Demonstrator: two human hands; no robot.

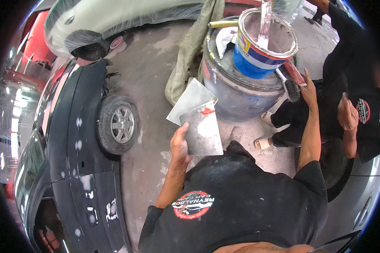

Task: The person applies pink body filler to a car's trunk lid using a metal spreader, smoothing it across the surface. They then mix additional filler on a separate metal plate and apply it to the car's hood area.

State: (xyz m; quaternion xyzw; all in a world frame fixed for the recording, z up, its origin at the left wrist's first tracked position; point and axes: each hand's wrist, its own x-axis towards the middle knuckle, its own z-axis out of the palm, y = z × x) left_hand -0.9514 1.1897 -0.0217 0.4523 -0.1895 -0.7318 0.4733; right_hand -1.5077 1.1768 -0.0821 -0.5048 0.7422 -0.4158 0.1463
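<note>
My left hand [180, 145] is closed on two thin, flat putty plates, one overlapping the other. The front plate [194, 137] is grey, with a white patch of filler [207, 126] and a red streak of paste [207, 111] on it. Behind it the paler plate [190, 99] sticks out toward the drum. Off to the right, my right hand [309, 93] has its fingers on the end of a long red tube-like thing [294, 72] at the drum's edge. Beside that hangs a dark-bristled brush [291, 88]. An open blue and white can [257, 59] of pale filler stands on the drum, a smeared stick [264, 25] upright in it.
The large drum [240, 101] stands ahead, a draped cloth [185, 67] on its left. A black car body [80, 168] with pale filler spots lines the left side. A co-worker in black [346, 76] stands close at right. A plastic-wrapped car [122, 17] is at the back.
</note>
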